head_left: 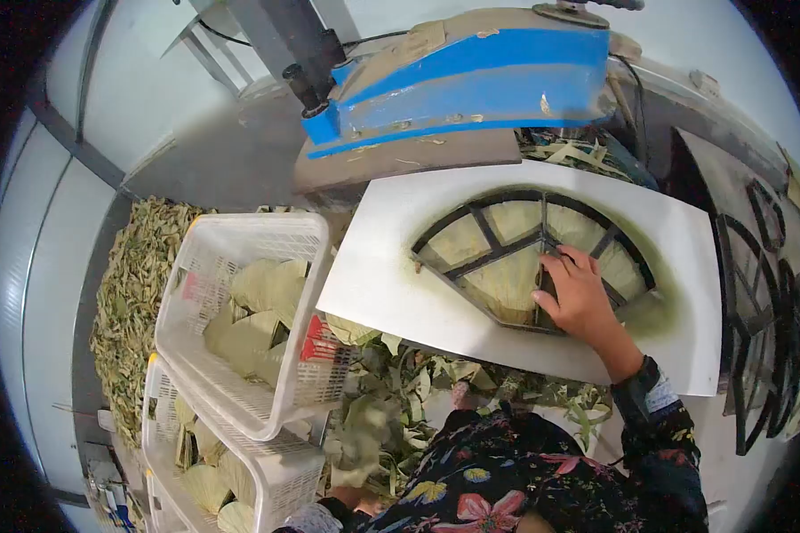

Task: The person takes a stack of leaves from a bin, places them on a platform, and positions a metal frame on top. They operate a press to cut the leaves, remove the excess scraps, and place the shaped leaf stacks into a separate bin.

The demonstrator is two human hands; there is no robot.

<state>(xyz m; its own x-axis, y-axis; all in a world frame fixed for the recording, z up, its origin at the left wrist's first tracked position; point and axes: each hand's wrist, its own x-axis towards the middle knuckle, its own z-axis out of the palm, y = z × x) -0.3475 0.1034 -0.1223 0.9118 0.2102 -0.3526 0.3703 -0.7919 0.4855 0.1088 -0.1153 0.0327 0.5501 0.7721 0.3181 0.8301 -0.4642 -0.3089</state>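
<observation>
My right hand [576, 293] is on the middle of a black fan-shaped cutting die [484, 227], with its thumb and fingers closed around an inner bar. The die lies on a white board [364, 266]. Pale green dried leaf pieces [505, 282] show through its compartments. Greenish dust stains the board around the die. Low at the bottom edge, my left hand [356, 499] is only partly visible beside my lap. Its fingers are hidden, and whatever it touches cannot be made out.
A blue press arm [471, 80] stands behind the board. To the left, white plastic baskets [307, 233] hold cut leaf pieces, with a leaf pile [138, 311] beyond. Leaf scraps [373, 426] lie below the board. More black dies [756, 311] lean at the right.
</observation>
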